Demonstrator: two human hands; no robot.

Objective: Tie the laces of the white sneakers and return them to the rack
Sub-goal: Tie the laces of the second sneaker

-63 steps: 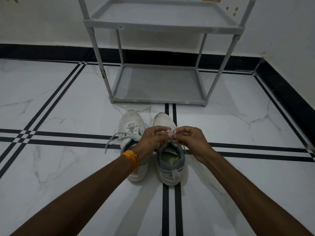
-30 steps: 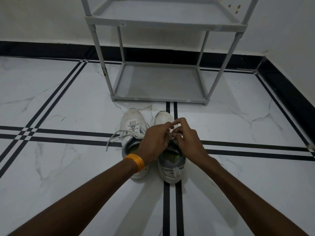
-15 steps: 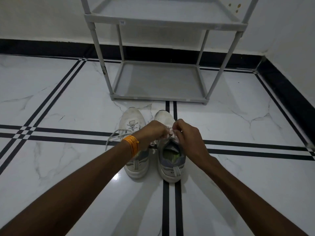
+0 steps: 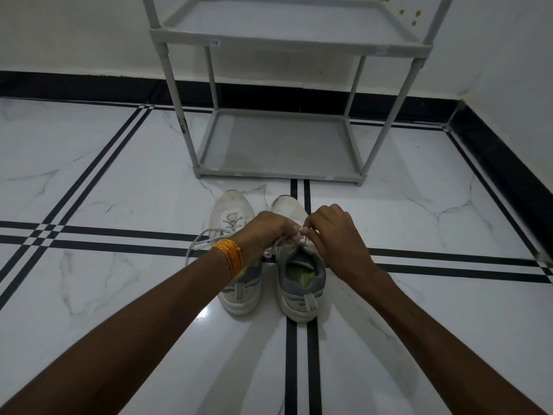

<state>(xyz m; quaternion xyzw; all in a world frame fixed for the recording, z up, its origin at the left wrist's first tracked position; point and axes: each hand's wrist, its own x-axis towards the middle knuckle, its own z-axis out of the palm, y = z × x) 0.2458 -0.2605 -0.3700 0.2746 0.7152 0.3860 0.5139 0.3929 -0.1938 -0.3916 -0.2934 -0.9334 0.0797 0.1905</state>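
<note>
White laces (image 4: 302,235) of the right sneaker (image 4: 299,271) are pinched between left hand (image 4: 264,235) and right hand (image 4: 335,235), each holding a strand; I judge knot-tying under way. Left sneaker (image 4: 236,265) alongside, its lace loose on the floor (image 4: 104,190). Next: cinch, tie the other, lift both to the rack (image 4: 281,145) just beyond.

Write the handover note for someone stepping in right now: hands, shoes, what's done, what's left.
Left hand and right hand: both pinching the laces of the right sneaker, mid-tie.
Left sneaker: beside it on the floor, its lace trailing loose.
Rack: just beyond the toes, no shoes on the shelves in view.
Done: nothing complete.
Left: finish this knot, tie the other, shelve both.
</note>
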